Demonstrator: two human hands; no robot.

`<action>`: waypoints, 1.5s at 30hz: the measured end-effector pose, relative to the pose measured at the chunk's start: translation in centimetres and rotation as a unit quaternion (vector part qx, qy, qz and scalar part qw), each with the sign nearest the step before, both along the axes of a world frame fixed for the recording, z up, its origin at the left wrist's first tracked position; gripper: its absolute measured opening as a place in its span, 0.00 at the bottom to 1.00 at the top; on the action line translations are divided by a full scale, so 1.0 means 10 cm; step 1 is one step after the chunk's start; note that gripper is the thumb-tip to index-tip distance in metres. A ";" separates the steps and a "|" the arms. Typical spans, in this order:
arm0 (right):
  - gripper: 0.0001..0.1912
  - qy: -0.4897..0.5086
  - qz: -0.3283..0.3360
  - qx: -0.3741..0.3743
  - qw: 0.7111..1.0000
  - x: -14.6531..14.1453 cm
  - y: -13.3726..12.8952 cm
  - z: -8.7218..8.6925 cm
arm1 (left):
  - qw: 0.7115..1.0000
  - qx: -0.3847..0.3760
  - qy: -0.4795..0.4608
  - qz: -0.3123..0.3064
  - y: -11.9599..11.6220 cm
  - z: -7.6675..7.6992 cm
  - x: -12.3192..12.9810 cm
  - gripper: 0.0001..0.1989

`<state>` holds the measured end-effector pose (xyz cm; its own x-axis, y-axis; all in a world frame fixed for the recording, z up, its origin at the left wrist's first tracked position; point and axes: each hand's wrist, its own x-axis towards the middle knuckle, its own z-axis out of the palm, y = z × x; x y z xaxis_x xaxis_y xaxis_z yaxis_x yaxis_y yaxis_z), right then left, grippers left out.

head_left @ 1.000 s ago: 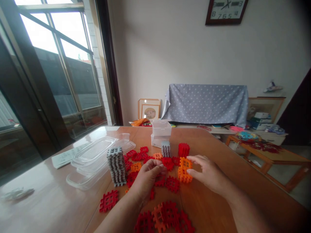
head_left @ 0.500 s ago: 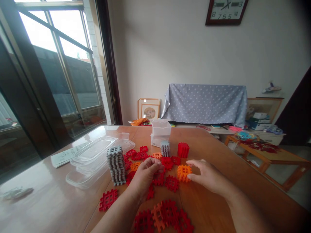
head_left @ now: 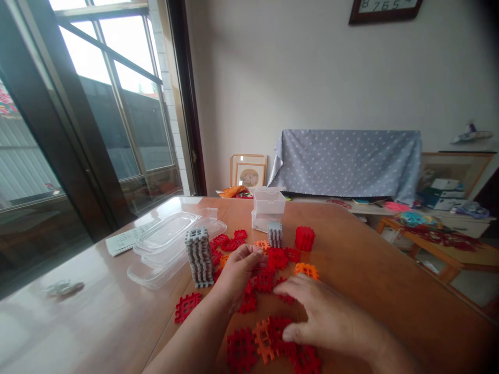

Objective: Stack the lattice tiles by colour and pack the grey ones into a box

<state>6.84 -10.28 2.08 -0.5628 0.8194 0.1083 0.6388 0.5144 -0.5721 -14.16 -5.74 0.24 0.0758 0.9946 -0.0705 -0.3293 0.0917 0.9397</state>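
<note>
My left hand is closed in a pinch above the scattered red square lattice building tiles; what its fingers hold, if anything, is hidden. My right hand hovers with thumb and fingers apart, holding nothing, over the near group of red tiles and an orange tile. Just beyond it stands a short orange stack, partly covered by the hand. A tall grey stack rises left of my left hand. Farther back are a small grey stack and a red stack.
Clear plastic lids or trays lie at the left beside paper sheets and a small plastic bag. Two stacked translucent boxes stand at the back. One red tile lies apart, near the tall grey stack.
My right hand has left the orange stack and moved nearer, over the close red and orange tiles. My left hand keeps its pinch. The view has turned slightly left and down.
</note>
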 end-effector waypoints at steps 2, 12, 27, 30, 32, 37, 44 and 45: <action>0.37 -0.030 0.040 -0.021 0.999 -0.09 -0.10 -0.02 | 1.000 -0.002 0.003 0.003 0.00 0.01 0.00 0.17; 0.31 -0.008 -0.020 0.046 0.999 -0.20 -0.06 -0.03 | 1.000 0.007 0.011 0.013 0.00 0.01 -0.01 0.17; 0.08 -0.028 -0.025 0.072 0.997 -0.36 -0.08 -0.06 | 0.999 0.029 0.019 0.028 0.00 0.01 0.03 0.18; 0.06 -0.050 0.043 -0.009 0.998 -0.36 -0.14 -0.06 | 0.999 0.025 0.026 0.028 0.00 0.01 0.02 0.18; 0.14 -0.064 0.068 -0.032 0.995 -0.37 -0.17 -0.08 | 0.999 0.024 0.022 0.033 0.01 0.01 0.02 0.19; 0.19 -0.090 0.065 -0.022 0.994 -0.42 -0.14 -0.17 | 0.999 0.020 0.009 0.032 0.01 0.01 0.03 0.19; 0.08 -0.062 0.038 0.061 0.996 -0.45 -0.09 -0.22 | 0.999 0.026 0.011 0.024 -0.02 0.00 0.06 0.17; 0.09 -0.054 0.031 0.075 0.995 -0.45 -0.08 -0.22 | 0.999 0.026 0.011 0.024 -0.02 0.00 0.06 0.17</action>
